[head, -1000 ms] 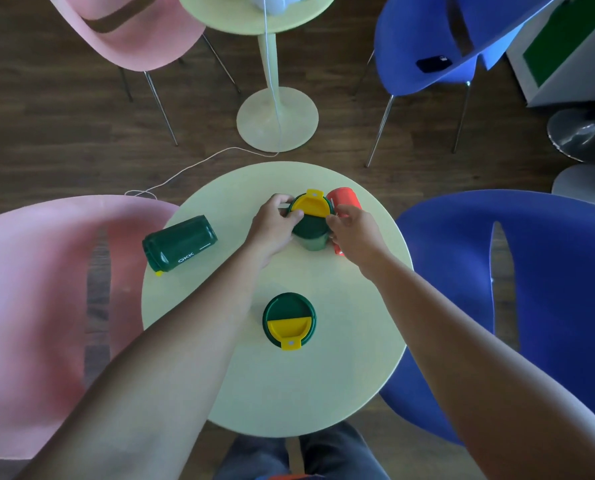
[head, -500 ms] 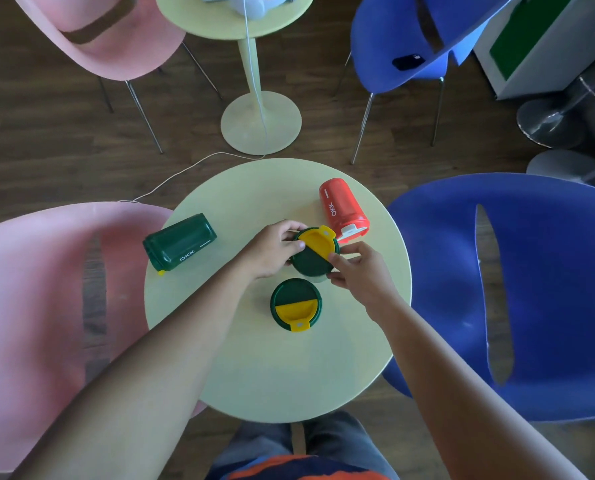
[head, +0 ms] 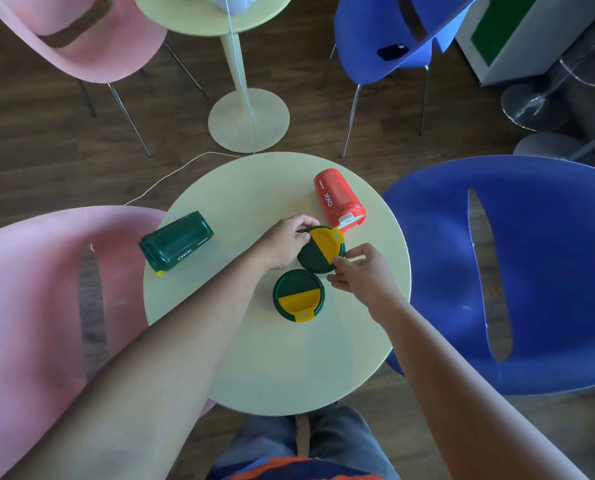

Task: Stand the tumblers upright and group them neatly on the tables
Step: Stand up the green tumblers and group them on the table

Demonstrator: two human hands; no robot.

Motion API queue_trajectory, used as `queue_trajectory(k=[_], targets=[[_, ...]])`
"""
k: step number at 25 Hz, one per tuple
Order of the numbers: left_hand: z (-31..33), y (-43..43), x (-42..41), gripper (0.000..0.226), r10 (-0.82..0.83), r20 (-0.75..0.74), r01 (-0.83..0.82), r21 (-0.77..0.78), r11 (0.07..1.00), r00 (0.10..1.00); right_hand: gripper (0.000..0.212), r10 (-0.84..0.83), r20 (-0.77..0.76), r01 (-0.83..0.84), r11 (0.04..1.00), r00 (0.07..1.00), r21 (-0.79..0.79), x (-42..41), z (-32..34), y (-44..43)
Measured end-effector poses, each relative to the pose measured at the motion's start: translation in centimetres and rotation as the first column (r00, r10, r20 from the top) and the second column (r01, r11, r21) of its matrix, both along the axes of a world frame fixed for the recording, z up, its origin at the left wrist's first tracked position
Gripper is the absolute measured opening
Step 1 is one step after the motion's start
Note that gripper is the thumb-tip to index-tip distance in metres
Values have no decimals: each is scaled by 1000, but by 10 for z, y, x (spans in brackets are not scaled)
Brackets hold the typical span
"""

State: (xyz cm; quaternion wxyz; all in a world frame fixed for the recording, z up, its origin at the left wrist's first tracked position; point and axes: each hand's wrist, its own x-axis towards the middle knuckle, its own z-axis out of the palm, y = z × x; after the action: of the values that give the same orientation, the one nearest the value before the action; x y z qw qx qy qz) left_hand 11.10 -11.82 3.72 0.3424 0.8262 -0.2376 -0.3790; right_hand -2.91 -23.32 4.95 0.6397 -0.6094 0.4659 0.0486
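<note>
Now both hands, left hand (head: pixel 284 242) and right hand (head: pixel 363 277), grip the upright green tumbler (head: pixel 315 256).

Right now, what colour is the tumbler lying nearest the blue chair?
Red, with white lettering; the red tumbler shows best in the head view.

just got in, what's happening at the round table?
A person is tidying tumblers on the round table. Both hands, left hand and right hand, grip an upright green tumbler with a yellow lid flap, right beside a second upright green tumbler. The red tumbler and another dark green tumbler lie on their sides, not yet stood up.
</note>
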Motion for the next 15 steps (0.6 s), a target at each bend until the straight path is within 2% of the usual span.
queue_trajectory(k=[8, 15], targets=[[0, -8, -1, 37, -71, 42, 69, 28, 997, 997, 23, -22, -15, 23, 998, 1000, 64, -4, -2, 0], [-3, -13, -3, 39, -132, 32, 130, 45, 990, 991, 26, 64, -39, -63, 997, 997, 33, -13, -7, -9]])
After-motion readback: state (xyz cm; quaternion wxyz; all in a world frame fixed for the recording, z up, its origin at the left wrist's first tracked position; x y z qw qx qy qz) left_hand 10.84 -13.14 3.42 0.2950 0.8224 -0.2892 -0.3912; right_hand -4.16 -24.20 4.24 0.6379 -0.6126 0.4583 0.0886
